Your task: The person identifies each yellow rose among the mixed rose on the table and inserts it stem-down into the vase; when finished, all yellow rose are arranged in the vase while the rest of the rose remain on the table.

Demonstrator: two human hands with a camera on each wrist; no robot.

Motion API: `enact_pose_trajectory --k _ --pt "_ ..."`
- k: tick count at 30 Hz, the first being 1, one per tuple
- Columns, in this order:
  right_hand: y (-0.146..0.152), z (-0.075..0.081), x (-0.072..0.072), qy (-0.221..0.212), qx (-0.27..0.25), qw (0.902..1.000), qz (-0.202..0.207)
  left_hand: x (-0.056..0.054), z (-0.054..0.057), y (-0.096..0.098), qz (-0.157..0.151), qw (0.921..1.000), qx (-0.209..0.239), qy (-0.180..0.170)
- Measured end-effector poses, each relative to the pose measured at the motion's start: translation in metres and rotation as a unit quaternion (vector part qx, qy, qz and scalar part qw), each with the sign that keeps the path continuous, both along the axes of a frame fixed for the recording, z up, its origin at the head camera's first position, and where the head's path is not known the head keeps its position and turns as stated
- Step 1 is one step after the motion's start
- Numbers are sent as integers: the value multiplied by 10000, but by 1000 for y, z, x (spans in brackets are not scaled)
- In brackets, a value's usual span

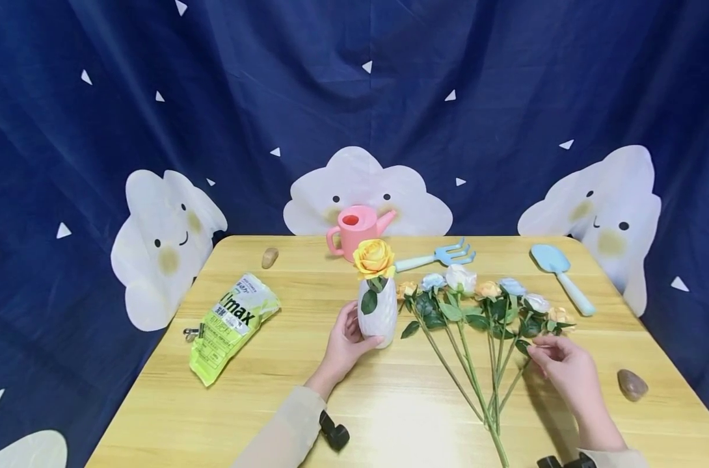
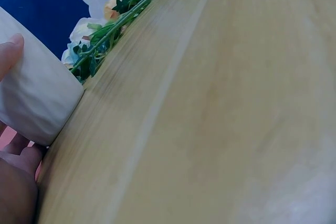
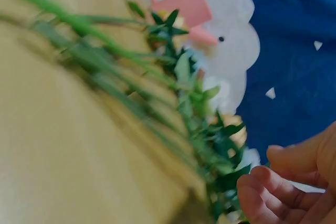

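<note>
In the head view, my left hand [image 1: 345, 344] grips a white textured vase [image 1: 378, 318] low on its body, thumb in front and fingers at its left side. The vase stands upright with a single yellow-orange rose [image 1: 374, 258] in it. In the left wrist view, the thumb lies across the vase [image 2: 37, 87]. My right hand [image 1: 565, 364] is beside the rightmost stems of several artificial roses [image 1: 461, 279], its fingertips right at a green leaf. The right wrist view shows the thumb and bent fingers [image 3: 283, 192] apart, with nothing held between them.
Behind the vase stands a pink watering can [image 1: 358, 231], with a blue hand rake [image 1: 436, 255] to its right. A blue trowel [image 1: 565, 279] lies far right. A green-and-white bag [image 1: 234, 328] is at left. Stones lie at back left [image 1: 269, 257] and right [image 1: 632, 385].
</note>
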State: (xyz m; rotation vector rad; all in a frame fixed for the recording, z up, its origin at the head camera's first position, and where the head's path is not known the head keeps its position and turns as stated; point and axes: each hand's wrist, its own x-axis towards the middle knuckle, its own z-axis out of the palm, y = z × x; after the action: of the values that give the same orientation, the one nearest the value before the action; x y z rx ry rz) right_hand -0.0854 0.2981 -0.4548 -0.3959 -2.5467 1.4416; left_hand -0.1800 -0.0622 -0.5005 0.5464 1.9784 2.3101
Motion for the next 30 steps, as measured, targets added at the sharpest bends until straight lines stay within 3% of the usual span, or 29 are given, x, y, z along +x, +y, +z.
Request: enact_pose_trajectory --k 5,12,21,30 --pt "8 -14 3 -703 -1005 9922 -218 0 -1 -1 25 10000 -8 12" --pt "11 -22 -1 -1243 -2548 9570 -612 -1 0 -2 2 9999 -87 79" --pt "16 -24 -8 -1530 -3235 9322 -546 0 -1 -2 16 10000 -51 -8" --pt "24 -19 -5 -1362 -3781 9152 -316 0 0 -1 -36 10000 -30 -35"
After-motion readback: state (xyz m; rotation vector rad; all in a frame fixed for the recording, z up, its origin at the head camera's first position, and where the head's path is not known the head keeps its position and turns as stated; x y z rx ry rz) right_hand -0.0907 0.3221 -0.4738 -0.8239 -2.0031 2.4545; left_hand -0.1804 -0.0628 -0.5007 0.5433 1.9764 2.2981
